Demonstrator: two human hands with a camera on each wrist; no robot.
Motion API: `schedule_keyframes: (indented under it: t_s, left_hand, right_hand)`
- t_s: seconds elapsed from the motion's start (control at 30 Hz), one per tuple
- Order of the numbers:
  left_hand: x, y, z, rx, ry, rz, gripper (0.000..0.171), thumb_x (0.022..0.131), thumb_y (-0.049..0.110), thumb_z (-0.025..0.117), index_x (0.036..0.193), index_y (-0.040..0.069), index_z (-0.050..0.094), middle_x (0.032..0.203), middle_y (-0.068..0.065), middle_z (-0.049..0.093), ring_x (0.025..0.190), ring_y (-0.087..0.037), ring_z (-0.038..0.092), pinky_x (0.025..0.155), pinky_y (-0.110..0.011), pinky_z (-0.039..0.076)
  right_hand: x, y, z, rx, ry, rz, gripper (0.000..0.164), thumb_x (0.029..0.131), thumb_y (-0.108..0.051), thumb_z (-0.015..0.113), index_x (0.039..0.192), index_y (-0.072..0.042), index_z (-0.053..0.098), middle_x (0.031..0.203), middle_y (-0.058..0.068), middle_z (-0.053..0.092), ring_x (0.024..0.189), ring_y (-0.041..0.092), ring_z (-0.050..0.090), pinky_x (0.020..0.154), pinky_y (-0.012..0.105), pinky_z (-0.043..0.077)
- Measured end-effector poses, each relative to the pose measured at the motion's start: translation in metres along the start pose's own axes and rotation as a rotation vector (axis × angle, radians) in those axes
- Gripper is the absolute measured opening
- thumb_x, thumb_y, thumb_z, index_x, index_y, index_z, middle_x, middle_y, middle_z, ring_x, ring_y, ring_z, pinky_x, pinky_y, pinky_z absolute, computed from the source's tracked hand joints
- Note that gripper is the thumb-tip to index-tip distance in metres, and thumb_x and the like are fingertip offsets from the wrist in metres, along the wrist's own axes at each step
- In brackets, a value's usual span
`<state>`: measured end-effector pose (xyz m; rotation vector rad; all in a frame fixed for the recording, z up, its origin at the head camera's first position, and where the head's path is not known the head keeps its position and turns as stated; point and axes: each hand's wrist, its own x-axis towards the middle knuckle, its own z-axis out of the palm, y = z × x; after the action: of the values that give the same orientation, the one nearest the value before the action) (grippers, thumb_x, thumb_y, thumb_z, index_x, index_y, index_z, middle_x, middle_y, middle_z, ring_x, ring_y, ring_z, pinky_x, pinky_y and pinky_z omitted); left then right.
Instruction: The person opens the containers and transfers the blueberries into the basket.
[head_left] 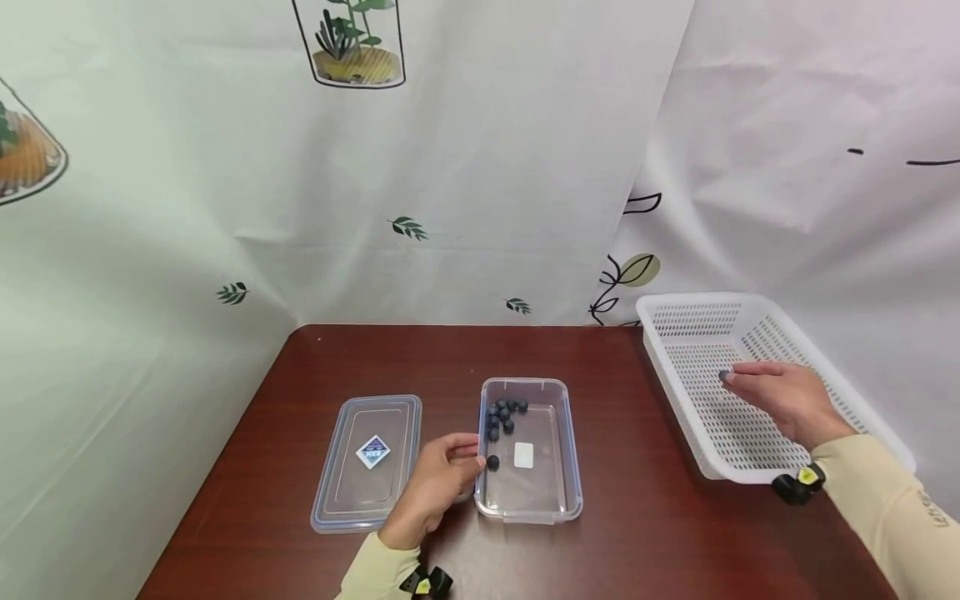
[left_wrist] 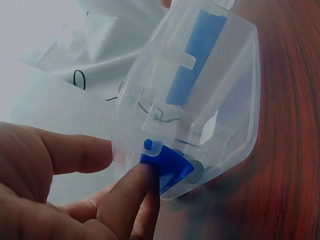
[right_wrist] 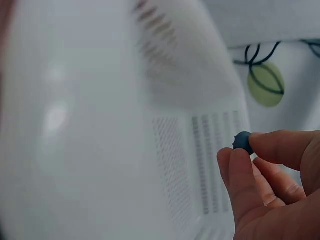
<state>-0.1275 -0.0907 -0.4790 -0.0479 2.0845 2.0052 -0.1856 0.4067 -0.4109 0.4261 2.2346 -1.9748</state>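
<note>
My right hand (head_left: pixel 787 404) pinches one blueberry (head_left: pixel 723 376) between thumb and fingertips, over the white perforated basket (head_left: pixel 672 387). The berry (right_wrist: pixel 243 142) shows clearly in the right wrist view. At the left side of a clear plastic food container (head_left: pixel 574 467), my left hand (head_left: pixel 435 483) holds on by a blue latch (left_wrist: pixel 172 167), thumb against it and fingers around it. Several blueberries (head_left: pixel 502 413) lie inside along the container's left and far part, and one single berry (head_left: pixel 492 462) sits nearer the front left.
Left of the container a clear lid (head_left: pixel 360 487) with a blue-and-white label lies flat on the dark red-brown table (head_left: pixel 622 517). A pale printed cloth (head_left: pixel 480 167) hangs behind the table and along its left side. The basket takes up the right side.
</note>
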Motion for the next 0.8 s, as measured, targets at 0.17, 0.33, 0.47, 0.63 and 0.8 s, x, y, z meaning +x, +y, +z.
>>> schedule_keyframes:
  t_s: [0.17,0.33,0.47,0.63,0.8]
  left_hand:
    - [0.001,0.0,0.0,-0.002,0.007,-0.015,0.044,0.094,-0.001,0.069,0.135,-0.015,0.059,0.125,-0.031,0.064,0.096,-0.022,0.069,0.08,-0.033,0.062]
    - [0.003,-0.002,0.001,0.014,0.01,-0.023,0.043,0.095,0.0,0.07,0.134,-0.013,0.06,0.124,-0.029,0.065,0.094,-0.019,0.068,0.08,-0.033,0.061]
    - [0.003,-0.003,0.001,0.019,0.011,-0.028,0.042,0.095,0.0,0.069,0.134,-0.013,0.06,0.124,-0.029,0.065,0.095,-0.019,0.068,0.081,-0.034,0.062]
    - [0.003,-0.003,0.002,0.03,0.012,-0.025,0.042,0.095,0.001,0.069,0.134,-0.013,0.06,0.124,-0.029,0.065,0.094,-0.019,0.068,0.081,-0.035,0.062]
    - [0.004,-0.001,0.001,0.022,0.009,-0.013,0.042,0.095,0.001,0.068,0.134,-0.013,0.06,0.124,-0.03,0.065,0.092,-0.018,0.068,0.08,-0.034,0.061]
  right_hand:
    - [0.001,0.007,-0.008,0.092,-0.017,0.051,0.028,0.099,0.0,0.07,0.085,-0.023,0.077,0.083,-0.007,0.079,0.08,0.005,0.077,0.08,0.022,0.062]
    - [-0.002,0.011,-0.01,0.054,0.007,0.067,0.036,0.1,0.001,0.067,0.08,-0.027,0.075,0.081,-0.009,0.078,0.077,0.004,0.076,0.079,0.022,0.062]
    - [-0.007,0.01,-0.008,0.047,-0.005,0.058,0.036,0.1,-0.001,0.067,0.081,-0.029,0.075,0.083,-0.009,0.079,0.079,0.003,0.076,0.08,0.023,0.062]
    - [-0.018,-0.008,0.013,0.041,-0.052,0.019,0.023,0.098,-0.009,0.076,0.089,-0.031,0.078,0.09,-0.009,0.081,0.087,0.002,0.077,0.081,0.021,0.062]
    - [-0.035,-0.036,0.053,-0.03,-0.067,-0.042,0.019,0.094,-0.013,0.081,0.092,-0.032,0.081,0.092,-0.009,0.081,0.089,0.003,0.077,0.082,0.021,0.062]
